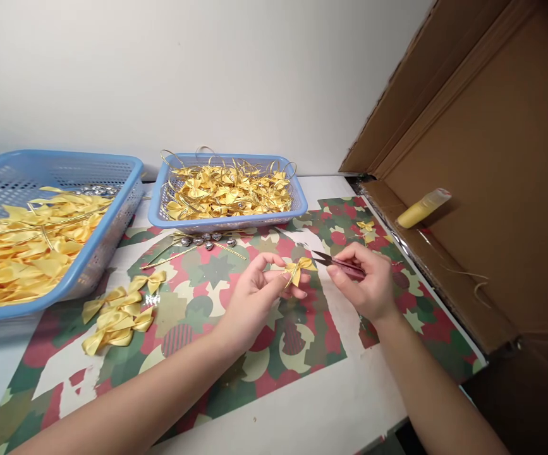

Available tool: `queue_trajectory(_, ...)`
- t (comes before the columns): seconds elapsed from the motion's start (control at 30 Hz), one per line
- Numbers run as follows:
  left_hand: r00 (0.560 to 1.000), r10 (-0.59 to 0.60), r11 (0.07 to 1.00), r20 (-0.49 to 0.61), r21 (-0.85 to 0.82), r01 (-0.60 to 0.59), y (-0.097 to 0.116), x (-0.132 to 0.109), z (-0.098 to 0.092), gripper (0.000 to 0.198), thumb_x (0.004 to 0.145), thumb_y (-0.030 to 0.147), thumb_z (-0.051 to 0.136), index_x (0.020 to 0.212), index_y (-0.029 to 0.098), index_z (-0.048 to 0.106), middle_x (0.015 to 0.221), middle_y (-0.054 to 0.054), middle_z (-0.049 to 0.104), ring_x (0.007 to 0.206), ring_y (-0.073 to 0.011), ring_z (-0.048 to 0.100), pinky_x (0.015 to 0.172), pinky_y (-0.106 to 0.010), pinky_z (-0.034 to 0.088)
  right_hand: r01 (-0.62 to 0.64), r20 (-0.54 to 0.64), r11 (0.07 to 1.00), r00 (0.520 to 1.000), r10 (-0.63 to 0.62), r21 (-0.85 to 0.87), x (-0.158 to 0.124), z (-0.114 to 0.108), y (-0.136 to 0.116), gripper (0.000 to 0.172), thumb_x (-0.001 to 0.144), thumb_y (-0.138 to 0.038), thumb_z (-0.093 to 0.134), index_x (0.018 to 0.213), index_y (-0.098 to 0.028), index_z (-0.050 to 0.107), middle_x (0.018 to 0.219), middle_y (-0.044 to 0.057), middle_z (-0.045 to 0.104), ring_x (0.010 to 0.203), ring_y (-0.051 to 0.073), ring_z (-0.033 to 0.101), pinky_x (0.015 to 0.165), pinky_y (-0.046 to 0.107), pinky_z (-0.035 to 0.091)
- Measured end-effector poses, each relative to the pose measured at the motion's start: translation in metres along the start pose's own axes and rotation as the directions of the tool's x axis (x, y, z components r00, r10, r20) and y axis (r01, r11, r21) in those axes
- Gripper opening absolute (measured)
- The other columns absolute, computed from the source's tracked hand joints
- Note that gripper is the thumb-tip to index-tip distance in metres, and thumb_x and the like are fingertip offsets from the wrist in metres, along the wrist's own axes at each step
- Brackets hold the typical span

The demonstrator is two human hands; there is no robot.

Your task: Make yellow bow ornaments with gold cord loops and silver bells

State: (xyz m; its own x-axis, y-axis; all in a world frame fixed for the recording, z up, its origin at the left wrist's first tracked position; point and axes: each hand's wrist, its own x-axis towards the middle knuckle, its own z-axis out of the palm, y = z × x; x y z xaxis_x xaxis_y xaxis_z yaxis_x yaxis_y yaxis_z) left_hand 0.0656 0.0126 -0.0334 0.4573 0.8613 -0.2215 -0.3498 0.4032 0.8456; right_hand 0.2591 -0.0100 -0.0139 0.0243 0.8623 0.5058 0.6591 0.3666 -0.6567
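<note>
The left hand (260, 291) pinches a small yellow satin ribbon bow (306, 263) with thin gold cord, above the red, green and cream patterned sheet (297, 354); the bow stands out beyond the fingertips, probably so that it is easy to reach. The right hand (368, 281) is closed around small snips with purplish handles and dark blades (349, 268), their parted tips turned to the bow, near but not touching. Round silver metal bells (208, 245) lie before the shallow blue plastic basket (221, 222), and loose yellow bows (121, 319) beside the larger blue plastic basket (131, 193), perhaps for quick picking.
</note>
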Motion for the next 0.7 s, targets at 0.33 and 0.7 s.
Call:
queue_trajectory(0.33,0.982,0.159,0.916,0.101,0.358,-0.184,-0.003,-0.011,0.0,0.015,0.095,0.038,0.048,0.096,0.023,0.049,0.074,0.002,0.064,0.073,-0.0151,0.064,0.07,-0.027,0.046,0.193,0.095,0.98,0.978,-0.188,-0.052,0.002,-0.002,-0.003,0.016,0.072,-0.029,0.066,0.066,-0.019,0.056,0.049,-0.007,0.046,0.042,0.006,0.036,0.042,0.02,0.03)
queue_trajectory(0.7,0.867,0.428,0.662,0.257,0.564,-0.494,-0.01,-0.013,-0.011,0.025,0.1,0.04,0.032,0.093,0.022,0.047,0.064,0.002,0.048,0.054,-0.0134,0.041,0.053,-0.028,0.033,0.216,0.15,0.976,0.966,-0.212,-0.009,0.004,-0.006,0.001,0.016,0.073,-0.03,0.065,0.065,-0.019,0.056,0.048,-0.006,0.049,0.042,0.007,0.038,0.042,0.021,0.03)
